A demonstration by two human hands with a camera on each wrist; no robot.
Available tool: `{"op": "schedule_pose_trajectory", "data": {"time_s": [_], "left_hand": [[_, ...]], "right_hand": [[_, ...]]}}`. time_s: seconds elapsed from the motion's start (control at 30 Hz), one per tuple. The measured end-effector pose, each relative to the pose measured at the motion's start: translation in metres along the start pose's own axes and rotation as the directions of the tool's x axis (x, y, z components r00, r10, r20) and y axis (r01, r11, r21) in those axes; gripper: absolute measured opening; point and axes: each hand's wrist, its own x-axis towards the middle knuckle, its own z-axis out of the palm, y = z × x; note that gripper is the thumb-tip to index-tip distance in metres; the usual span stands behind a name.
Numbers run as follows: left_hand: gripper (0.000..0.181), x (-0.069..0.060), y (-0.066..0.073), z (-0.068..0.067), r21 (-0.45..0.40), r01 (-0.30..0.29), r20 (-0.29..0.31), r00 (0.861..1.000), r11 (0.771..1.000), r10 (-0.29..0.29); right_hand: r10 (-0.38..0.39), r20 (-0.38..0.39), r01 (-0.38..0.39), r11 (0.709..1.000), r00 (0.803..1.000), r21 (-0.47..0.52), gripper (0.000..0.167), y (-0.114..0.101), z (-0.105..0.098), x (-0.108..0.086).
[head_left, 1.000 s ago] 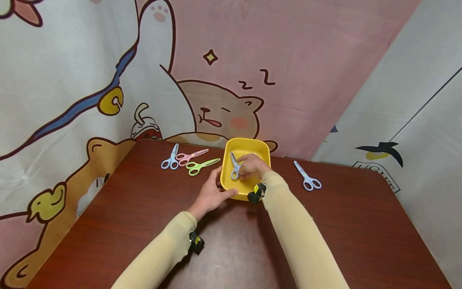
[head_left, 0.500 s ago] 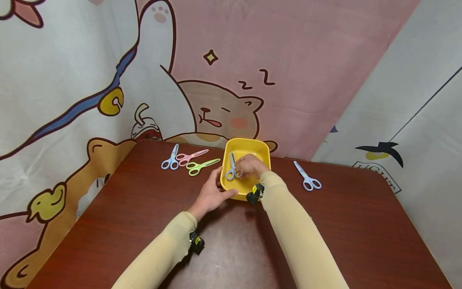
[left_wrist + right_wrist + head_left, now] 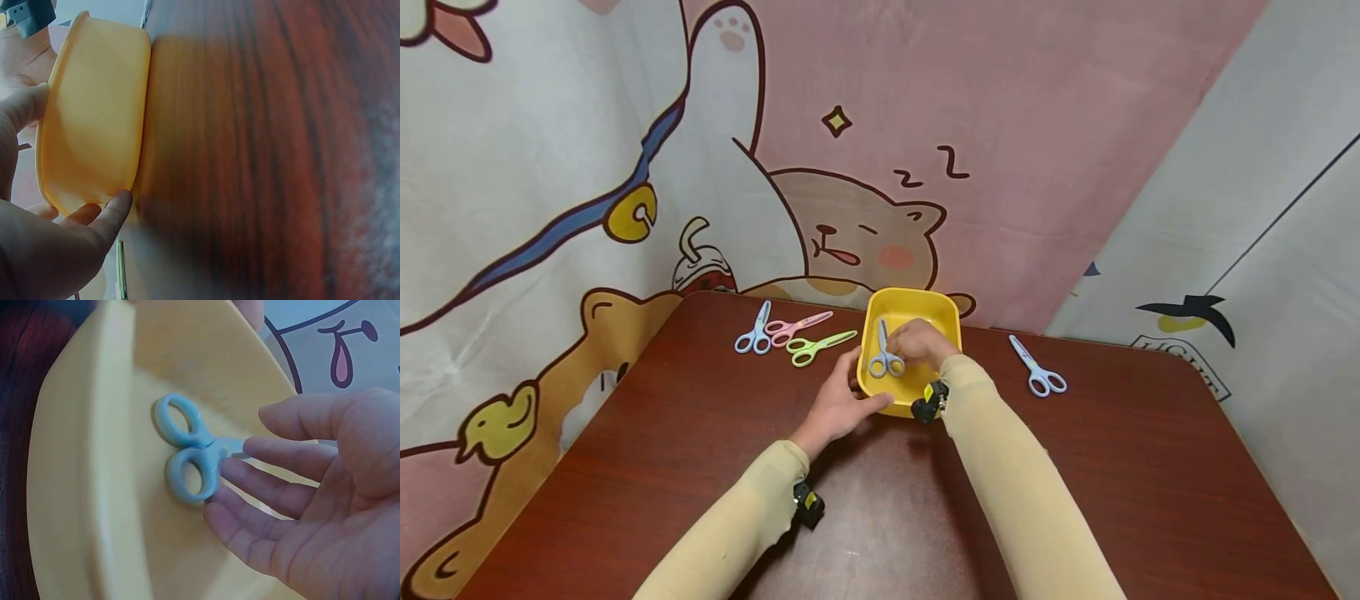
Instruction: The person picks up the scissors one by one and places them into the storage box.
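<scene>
A yellow plastic box [image 3: 953, 321] stands on the table. My left hand [image 3: 838, 404] grips its near left corner, thumb over the rim and fingers against the outer wall, as the left wrist view shows on the box side [image 3: 94, 119]. Inside lies a pair of blue scissors [image 3: 886, 363], blades toward the back and both loops toward me. My right hand [image 3: 922, 342] is in the box just right of these scissors. In the right wrist view its fingers are loosely bent, thumb apart, with fingertips beside or touching the blue scissors [image 3: 209, 450].
Left of the box lie blue scissors [image 3: 754, 335], pink scissors [image 3: 786, 329] and green scissors [image 3: 812, 346]. Another pair of light blue scissors [image 3: 1037, 371] lies to the right on the brown table [image 3: 1112, 467]. A cartoon-printed cloth [image 3: 1000, 208] hangs behind the table.
The blue scissors in the box have turned and their loops have swung left, both now showing. My right fingers have drawn slightly away from them. My left hand stays on the box.
</scene>
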Motion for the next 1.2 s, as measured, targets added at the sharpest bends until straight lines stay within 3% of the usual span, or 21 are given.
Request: {"op": "schedule_pose_trajectory", "data": {"time_s": [0.3,1.2], "left_hand": [[0.096,-0.001,0.001,0.000,0.000,0.006,0.005,1.000,1.000,-0.006],[0.097,0.000,-0.001,0.001,-0.004,0.010,-0.003,1.000,1.000,-0.010]], "right_hand": [[-0.008,0.035,0.004,0.996,0.999,0.088,0.043,0.000,-0.001,-0.006],[-0.042,0.089,0.026,0.984,0.995,0.177,0.048,-0.003,-0.009,-0.024]]}}
